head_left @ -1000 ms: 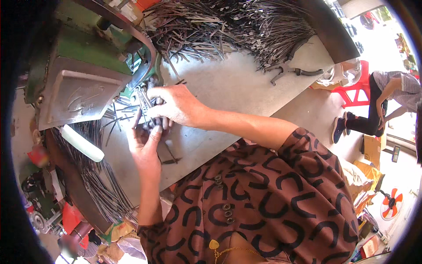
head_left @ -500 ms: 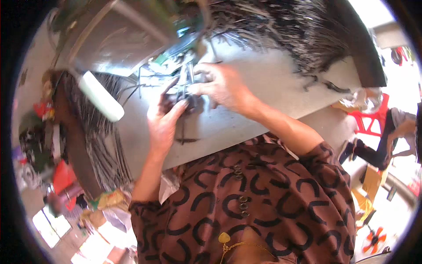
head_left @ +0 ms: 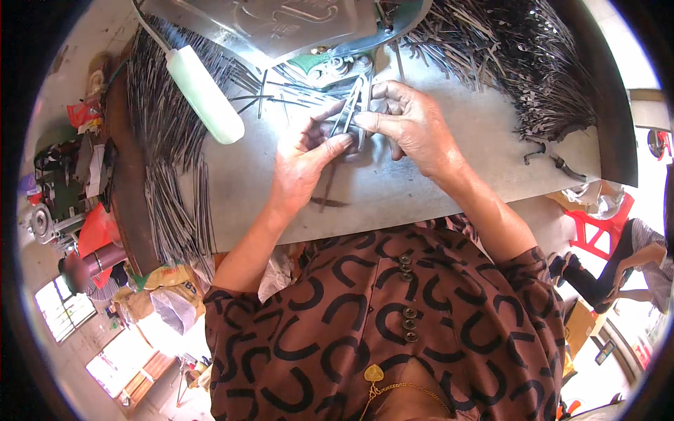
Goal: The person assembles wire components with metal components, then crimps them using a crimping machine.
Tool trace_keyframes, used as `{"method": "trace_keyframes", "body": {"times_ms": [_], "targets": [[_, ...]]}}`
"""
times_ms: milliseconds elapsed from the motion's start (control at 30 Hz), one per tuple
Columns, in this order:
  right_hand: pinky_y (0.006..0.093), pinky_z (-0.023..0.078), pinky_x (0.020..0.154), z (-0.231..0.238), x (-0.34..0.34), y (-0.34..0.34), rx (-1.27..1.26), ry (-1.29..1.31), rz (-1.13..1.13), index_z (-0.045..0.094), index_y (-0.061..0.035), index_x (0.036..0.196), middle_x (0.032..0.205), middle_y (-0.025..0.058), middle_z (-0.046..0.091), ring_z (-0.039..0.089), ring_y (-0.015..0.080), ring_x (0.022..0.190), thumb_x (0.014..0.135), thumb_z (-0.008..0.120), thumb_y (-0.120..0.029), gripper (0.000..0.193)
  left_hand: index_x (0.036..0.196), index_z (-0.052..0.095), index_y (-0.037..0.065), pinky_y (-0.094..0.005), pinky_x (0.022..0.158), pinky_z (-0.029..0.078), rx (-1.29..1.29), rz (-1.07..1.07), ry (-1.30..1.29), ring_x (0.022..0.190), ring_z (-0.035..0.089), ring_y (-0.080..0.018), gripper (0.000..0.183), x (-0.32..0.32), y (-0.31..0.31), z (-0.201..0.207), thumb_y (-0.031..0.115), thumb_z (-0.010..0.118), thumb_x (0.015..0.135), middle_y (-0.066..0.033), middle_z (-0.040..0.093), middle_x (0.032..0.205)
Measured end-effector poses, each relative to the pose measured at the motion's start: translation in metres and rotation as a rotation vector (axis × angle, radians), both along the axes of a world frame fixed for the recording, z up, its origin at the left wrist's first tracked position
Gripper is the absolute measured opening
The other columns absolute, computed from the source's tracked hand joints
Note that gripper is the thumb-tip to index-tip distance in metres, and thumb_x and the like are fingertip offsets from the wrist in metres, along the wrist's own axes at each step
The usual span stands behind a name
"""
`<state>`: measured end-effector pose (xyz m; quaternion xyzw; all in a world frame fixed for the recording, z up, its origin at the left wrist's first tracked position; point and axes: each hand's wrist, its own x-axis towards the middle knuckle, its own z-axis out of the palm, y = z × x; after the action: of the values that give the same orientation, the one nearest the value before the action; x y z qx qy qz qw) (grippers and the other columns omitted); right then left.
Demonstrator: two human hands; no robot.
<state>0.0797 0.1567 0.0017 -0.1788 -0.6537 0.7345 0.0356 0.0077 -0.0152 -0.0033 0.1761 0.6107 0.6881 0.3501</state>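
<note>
Over the metal worktop point(head_left: 400, 189), my two hands are close together around a few thin metal strips point(head_left: 353, 105). These strips stand tilted, meeting near the top and spreading lower down. My left hand point(head_left: 302, 160) pinches their lower part between thumb and fingers. From the other side, my right hand point(head_left: 423, 132) closes thumb and fingertips on them; its fingers partly hide the strips. Just beyond my fingertips is a small green-based metal fixture point(head_left: 337, 70), lit brightly. Loose dark strips lie beside it.
A pale green handle point(head_left: 205, 95) on a metal lever slants down at left, beside a large shiny plate point(head_left: 281, 24). Bundled dark strips point(head_left: 175, 203) line the left edge; a large pile point(head_left: 505, 56) fills the far right. Dark-handled pliers point(head_left: 558, 161) lie below it. Another person sits right.
The whole view has shifted, so bench and hands appear farther right and sharper. Both hands stay together on the strips, whose tops now show more plainly.
</note>
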Motion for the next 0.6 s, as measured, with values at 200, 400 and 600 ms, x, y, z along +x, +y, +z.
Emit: {"method": "trace_keyframes", "body": {"times_ms": [200, 400, 600], "targets": [[0.0218, 0.038, 0.039, -0.008, 0.000, -0.005, -0.122, 0.023, -0.060, 0.056, -0.0003, 0.093, 0.069, 0.0042, 0.061, 0.051, 0.0080, 0.045, 0.078, 0.068, -0.014, 0.023, 0.130, 0.048, -0.002, -0.0270, 0.078, 0.052, -0.079, -0.013, -0.194, 0.081, 0.059, -0.0103, 0.044, 0.010, 0.003, 0.007, -0.002, 0.058, 0.087, -0.0057, 0.062, 0.095], [0.0212, 0.039, 0.040, -0.011, -0.006, 0.009, -0.289, 0.048, -0.001, 0.054, -0.0035, 0.097, 0.073, 0.0060, 0.062, 0.055, 0.0104, 0.046, 0.082, 0.065, -0.015, 0.022, 0.117, 0.062, 0.002, -0.0238, 0.070, 0.049, -0.360, 0.023, 0.544, 0.071, 0.058, -0.0087, 0.033, 0.005, 0.008, 0.014, 0.002, 0.062, 0.084, -0.0030, 0.063, 0.086], [0.0291, 0.055, 0.065, 0.005, -0.018, 0.020, -0.503, 0.123, -0.205, 0.052, -0.0021, 0.107, 0.091, 0.0141, 0.065, 0.067, 0.0232, 0.077, 0.092, 0.053, -0.014, 0.019, 0.099, 0.062, -0.003, -0.0252, 0.065, 0.051, -0.203, 0.253, 0.325, 0.073, 0.062, -0.0141, 0.019, -0.056, -0.006, 0.023, 0.002, 0.065, 0.082, -0.0084, 0.065, 0.085]]}}
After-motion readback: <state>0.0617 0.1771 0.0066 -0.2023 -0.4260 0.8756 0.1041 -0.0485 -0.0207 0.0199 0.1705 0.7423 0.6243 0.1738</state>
